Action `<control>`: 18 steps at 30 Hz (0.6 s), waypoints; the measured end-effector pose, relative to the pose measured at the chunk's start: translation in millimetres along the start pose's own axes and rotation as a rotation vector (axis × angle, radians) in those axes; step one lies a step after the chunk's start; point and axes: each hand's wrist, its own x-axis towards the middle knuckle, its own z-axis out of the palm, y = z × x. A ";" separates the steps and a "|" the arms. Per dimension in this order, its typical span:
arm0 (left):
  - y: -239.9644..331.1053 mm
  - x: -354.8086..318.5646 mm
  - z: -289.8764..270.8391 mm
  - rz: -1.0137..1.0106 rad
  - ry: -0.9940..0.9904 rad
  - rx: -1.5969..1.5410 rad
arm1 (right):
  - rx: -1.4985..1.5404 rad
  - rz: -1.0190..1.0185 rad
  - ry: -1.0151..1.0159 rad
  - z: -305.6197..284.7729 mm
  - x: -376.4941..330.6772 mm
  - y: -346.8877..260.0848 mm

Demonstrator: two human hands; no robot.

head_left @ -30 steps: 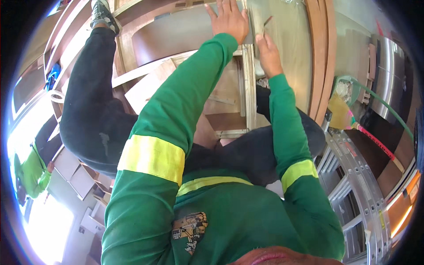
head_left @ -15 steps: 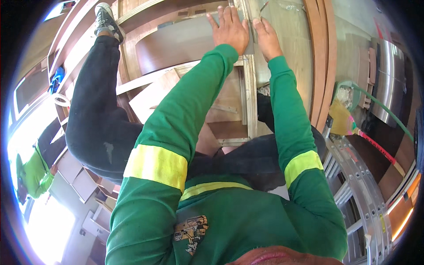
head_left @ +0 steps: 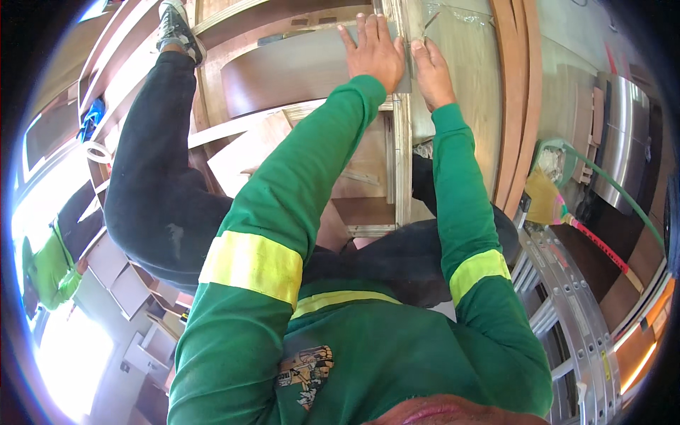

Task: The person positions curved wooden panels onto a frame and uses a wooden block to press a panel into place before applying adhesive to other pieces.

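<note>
My left hand lies with fingers spread, pressing on the right end of a smooth grey-brown panel. That end of the panel overlaps the upright plywood frame edge. Just right of this edge is my right hand, closed with thumb and finger pinched together. A thin, dark, pointed tool sticks up past its fingertips; its exact kind is too small to make out. Below the panel, the frame has open bays with loose wood pieces in them.
Long brown boards stand to the right, with a broom and a metal ladder beyond. A roll of tape sits on the frame at left. Another person in bright green is at far left. My legs straddle the frame.
My right hand has moved slightly down, toward me, along the panel's end with the thin tool. My left hand keeps pressing on the panel.
</note>
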 end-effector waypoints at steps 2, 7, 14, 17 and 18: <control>0.3 0.3 0.1 0.004 -0.003 0.010 | 0.027 0.004 0.007 1.2 0.4 -1.1; 1.3 -0.3 -2.5 -0.001 0.014 -0.020 | 0.104 0.037 -0.065 -4.7 4.7 -5.1; 2.6 0.9 -4.6 -0.015 0.036 -0.094 | -0.033 0.201 0.033 -5.4 -39.3 10.2; 3.0 0.8 -5.3 0.011 -0.037 0.091 | -0.086 0.028 0.039 -5.2 -25.5 11.7; 3.1 1.1 -5.8 0.012 -0.040 0.079 | -0.052 0.051 0.005 -4.6 -12.3 10.1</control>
